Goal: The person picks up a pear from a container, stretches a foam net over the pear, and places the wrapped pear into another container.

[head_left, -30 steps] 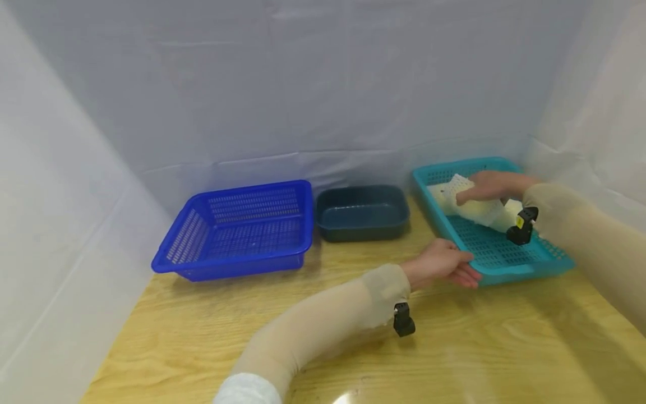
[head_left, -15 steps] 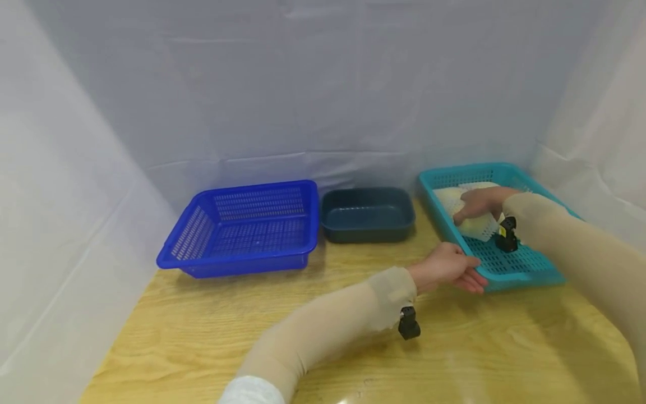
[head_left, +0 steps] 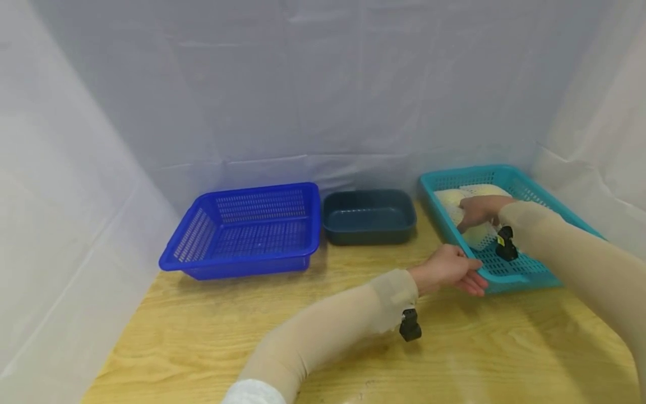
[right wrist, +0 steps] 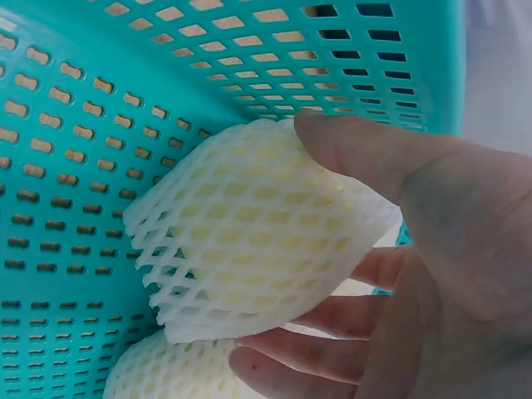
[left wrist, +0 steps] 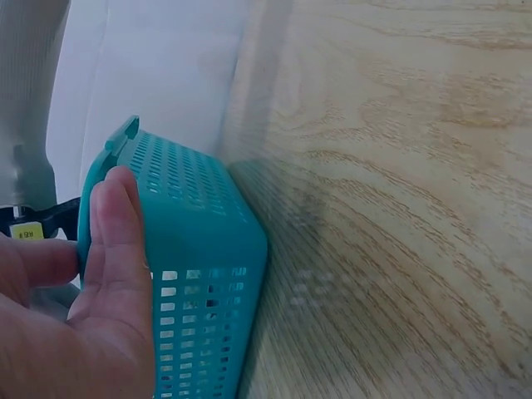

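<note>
Since a second ago the right hand (head_left: 479,210) has drawn the netted fruit (head_left: 471,231) back from the far end of the teal basket (head_left: 525,274) toward its near part, while the left hand (head_left: 446,269) has stayed on the near corner.

From the head view, the left fingers curl over the basket's rim with the thumb on the outer wall, bracing it on the table (head_left: 353,359). The right fingers lie over the fruit inside the basket; a second netted fruit (head_left: 454,197) sits just beyond them. Well to the left of both hands stand the grey tub (head_left: 368,216) and the blue basket (head_left: 242,230), with nothing in either.

The left wrist view shows the thumb (left wrist: 116,241) flat against the teal wall, the other fingers hooked inside out of sight.

At the right wrist, thumb (right wrist: 366,154) above and fingers (right wrist: 316,349) below clamp the white foam net (right wrist: 249,233) around the fruit, with the second fruit (right wrist: 166,370) just under the fingertips.

My reading: the fruit is gripped but not yet clear of the basket, so nearly all the work remains.
</note>
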A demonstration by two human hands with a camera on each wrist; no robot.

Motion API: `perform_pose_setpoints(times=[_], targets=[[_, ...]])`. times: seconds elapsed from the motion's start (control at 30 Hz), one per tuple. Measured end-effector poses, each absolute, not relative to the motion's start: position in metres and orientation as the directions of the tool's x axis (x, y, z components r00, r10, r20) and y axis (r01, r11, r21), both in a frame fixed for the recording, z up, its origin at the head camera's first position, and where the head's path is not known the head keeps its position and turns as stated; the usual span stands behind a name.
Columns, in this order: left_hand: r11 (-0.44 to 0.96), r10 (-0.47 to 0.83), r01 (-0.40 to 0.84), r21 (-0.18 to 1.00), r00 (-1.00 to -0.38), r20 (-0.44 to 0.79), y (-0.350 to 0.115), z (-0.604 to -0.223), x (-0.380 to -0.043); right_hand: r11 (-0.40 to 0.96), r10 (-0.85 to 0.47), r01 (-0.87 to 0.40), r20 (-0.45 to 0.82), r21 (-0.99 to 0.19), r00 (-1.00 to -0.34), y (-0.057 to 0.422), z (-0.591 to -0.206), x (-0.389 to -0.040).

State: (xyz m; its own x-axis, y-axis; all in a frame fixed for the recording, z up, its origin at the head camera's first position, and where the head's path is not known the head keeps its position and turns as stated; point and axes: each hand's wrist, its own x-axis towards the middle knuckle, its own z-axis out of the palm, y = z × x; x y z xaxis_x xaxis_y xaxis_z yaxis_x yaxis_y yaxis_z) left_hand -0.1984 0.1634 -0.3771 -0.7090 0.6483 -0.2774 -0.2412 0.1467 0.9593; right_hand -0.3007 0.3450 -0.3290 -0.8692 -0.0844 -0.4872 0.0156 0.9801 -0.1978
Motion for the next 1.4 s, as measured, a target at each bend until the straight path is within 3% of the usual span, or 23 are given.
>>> perform_pose_setpoints(times=[0.27, 0.53, 0.67, 0.8, 0.97, 1.13, 1.27, 1.4], targets=[[0.155, 0.639, -0.234, 0.96, -0.717, -0.278, 0.162, -0.379, -0.199, 0.987, -0.131, -0.091, -0.34, -0.13, -0.931, 0.337, -0.322, -0.29], [0.163, 0.636, -0.206, 0.965, -0.726, -0.262, 0.163, -0.38, -0.201, 0.981, -0.188, -0.17, -0.231, -0.095, -0.955, 0.327, -0.307, -0.272], [0.157, 0.624, -0.193, 0.969, -0.741, -0.249, 0.159, -0.381, -0.201, 0.972, -0.233, -0.23, -0.113, -0.036, -0.966, 0.317, -0.302, -0.259], [0.193, 0.608, -0.126, 0.973, -0.763, -0.219, 0.148, -0.381, -0.203, 0.96, -0.278, -0.278, 0.022, -0.015, -0.96, 0.305, -0.297, -0.242], [0.287, 0.605, 0.067, 0.956, -0.786, -0.127, 0.121, -0.375, -0.205, 0.937, -0.326, -0.338, 0.131, -0.084, -0.936, 0.289, -0.292, -0.22], [0.446, 0.594, 0.328, 0.833, -0.804, -0.002, 0.086, -0.366, -0.205, 0.893, -0.387, -0.418, 0.191, -0.166, -0.902, 0.272, -0.292, -0.202], [0.59, 0.604, 0.523, 0.615, -0.792, 0.093, 0.061, -0.356, -0.204, 0.86, -0.438, -0.477, 0.219, -0.18, -0.872, 0.261, -0.295, -0.19], [0.682, 0.621, 0.626, 0.377, -0.769, 0.152, 0.036, -0.346, -0.202, 0.839, -0.474, -0.517, 0.237, -0.171, -0.848, 0.251, -0.299, -0.179]])
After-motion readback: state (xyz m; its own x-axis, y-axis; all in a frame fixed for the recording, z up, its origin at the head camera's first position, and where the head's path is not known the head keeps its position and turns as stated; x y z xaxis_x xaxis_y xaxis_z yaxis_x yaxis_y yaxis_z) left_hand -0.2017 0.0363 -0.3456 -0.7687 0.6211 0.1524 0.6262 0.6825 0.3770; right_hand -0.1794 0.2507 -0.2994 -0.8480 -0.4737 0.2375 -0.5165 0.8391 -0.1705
